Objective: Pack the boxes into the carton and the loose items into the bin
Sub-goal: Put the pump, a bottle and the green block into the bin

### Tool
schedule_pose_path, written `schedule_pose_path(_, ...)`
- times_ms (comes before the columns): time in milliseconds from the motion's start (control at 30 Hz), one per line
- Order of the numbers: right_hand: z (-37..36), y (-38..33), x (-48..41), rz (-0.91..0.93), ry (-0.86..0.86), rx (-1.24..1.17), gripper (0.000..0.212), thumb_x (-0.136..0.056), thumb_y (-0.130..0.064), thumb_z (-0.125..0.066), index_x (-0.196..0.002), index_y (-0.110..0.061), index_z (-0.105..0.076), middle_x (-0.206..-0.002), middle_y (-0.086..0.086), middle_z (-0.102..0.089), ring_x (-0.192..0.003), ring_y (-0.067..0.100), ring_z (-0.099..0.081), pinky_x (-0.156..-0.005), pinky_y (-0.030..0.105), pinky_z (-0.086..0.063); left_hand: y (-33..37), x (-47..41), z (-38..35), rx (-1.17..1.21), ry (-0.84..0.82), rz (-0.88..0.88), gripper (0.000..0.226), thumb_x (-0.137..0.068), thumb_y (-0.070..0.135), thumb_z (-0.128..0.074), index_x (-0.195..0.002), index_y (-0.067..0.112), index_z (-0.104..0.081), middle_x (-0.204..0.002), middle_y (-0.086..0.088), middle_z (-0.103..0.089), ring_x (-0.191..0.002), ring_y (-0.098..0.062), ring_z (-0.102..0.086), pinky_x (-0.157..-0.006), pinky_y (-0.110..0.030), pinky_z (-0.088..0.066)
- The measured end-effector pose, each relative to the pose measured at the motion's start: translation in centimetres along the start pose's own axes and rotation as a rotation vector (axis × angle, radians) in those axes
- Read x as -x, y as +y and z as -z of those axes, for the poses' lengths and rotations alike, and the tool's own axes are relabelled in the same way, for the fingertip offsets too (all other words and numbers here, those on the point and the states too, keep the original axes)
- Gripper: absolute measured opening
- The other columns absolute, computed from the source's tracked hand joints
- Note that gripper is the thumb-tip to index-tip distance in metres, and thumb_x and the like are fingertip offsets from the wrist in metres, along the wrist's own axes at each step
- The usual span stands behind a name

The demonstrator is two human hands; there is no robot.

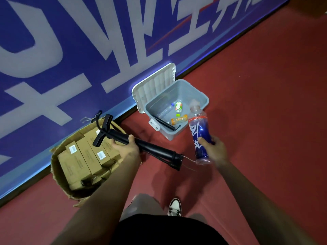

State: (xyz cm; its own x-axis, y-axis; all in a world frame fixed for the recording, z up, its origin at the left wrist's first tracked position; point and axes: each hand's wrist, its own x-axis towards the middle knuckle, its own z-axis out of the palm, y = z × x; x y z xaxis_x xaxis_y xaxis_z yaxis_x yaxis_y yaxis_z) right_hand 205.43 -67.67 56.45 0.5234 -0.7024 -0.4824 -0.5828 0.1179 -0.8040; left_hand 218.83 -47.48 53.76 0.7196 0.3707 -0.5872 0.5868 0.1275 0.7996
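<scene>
My left hand (pixel 126 149) grips a black hand pump (pixel 154 149) by its barrel, held level above the floor between the carton and the bin. My right hand (pixel 215 147) holds a blue-labelled plastic bottle (pixel 200 137), its cap end tilted over the bin's near right corner. The brown carton (pixel 58 175) stands at the left by the wall and holds several brown boxes (pixel 79 160) packed side by side. The grey bin (pixel 196 91) stands open on the floor, its white lid (pixel 155 85) leaning back. Inside lie an orange bottle (pixel 178 119), a clear bottle and a small green-capped one.
A blue wall banner (pixel 88 50) with large white lettering runs along the back, meeting the red floor (pixel 265 85) just behind carton and bin. My shoe (pixel 174 207) and trouser leg show at the bottom, close to the carton's right side.
</scene>
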Motion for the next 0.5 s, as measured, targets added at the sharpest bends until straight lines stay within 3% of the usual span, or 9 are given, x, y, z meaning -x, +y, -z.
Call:
schedule_pose_path(67,0.1,-1.0,-2.2,-0.014,-0.018,-0.007,0.032,-0.084,-0.018,-0.069,-0.112,-0.007,-0.064,-0.093,0.008,-0.065,-0.084,0.024,-0.062,-0.076,0.030,-0.047,0.6,-0.9,-2.2,-0.015,0.013,-0.032,0.065,-0.085,0.022,-0.065,-0.137,0.034,-0.028,-0.117,-0.001,-0.056,-0.092,-0.031,-0.065,-0.081,-0.051,-0.055)
schedule_pose_path(200,-0.8,-2.4,-7.4,-0.092,-0.044,0.006,0.036,-0.082,-0.021,-0.071,-0.113,-0.004,-0.063,-0.096,0.012,-0.067,-0.087,0.028,-0.065,-0.081,0.038,-0.055,1.6,-3.9,-6.4,-0.035,0.020,-0.021,0.063,-0.087,0.021,-0.065,-0.139,0.030,-0.031,-0.120,0.000,-0.053,-0.101,-0.026,-0.060,-0.088,-0.047,-0.053)
schedule_pose_path(300,-1.6,-4.1,-11.5,-0.150,-0.075,0.022,0.029,-0.086,-0.021,-0.068,-0.109,-0.005,-0.063,-0.092,0.011,-0.064,-0.073,0.023,-0.063,-0.055,0.016,-0.052,2.8,-6.8,-10.0,-0.066,0.010,-0.030,0.063,-0.090,0.020,-0.062,-0.143,0.020,-0.028,-0.128,-0.007,-0.050,-0.112,-0.029,-0.056,-0.098,-0.040,-0.046)
schedule_pose_path(333,-1.9,-4.8,-13.0,-0.160,-0.092,0.036,0.026,-0.086,-0.022,-0.067,-0.106,-0.006,-0.062,-0.092,0.010,-0.065,-0.069,0.019,-0.062,-0.052,0.015,-0.049,3.5,-7.7,-11.4,-0.063,0.018,-0.023,0.063,-0.090,0.020,-0.061,-0.144,0.018,-0.028,-0.131,-0.010,-0.049,-0.114,-0.031,-0.054,-0.097,-0.034,-0.044)
schedule_pose_path(433,-3.0,-6.4,-18.1,-0.189,-0.121,0.081,0.048,-0.073,-0.042,-0.072,-0.104,-0.005,-0.067,-0.089,0.012,-0.071,-0.072,0.024,-0.068,-0.065,0.032,-0.056,5.5,-10.8,-15.3,-0.085,0.011,-0.040,0.062,-0.091,0.014,-0.060,-0.144,0.017,-0.028,-0.127,-0.006,-0.049,-0.115,-0.022,-0.051,-0.090,-0.019,-0.036)
schedule_pose_path(500,-3.4,-4.8,-23.4,-0.191,-0.104,0.157,0.064,-0.051,-0.061,-0.070,-0.095,-0.015,-0.069,-0.090,0.011,-0.073,-0.080,0.031,-0.070,-0.077,0.047,-0.058,7.2,-12.4,-17.5,-0.096,0.005,-0.031,0.066,-0.088,0.015,-0.064,-0.143,0.020,-0.029,-0.130,-0.008,-0.051,-0.119,-0.026,-0.051,-0.101,-0.028,-0.039)
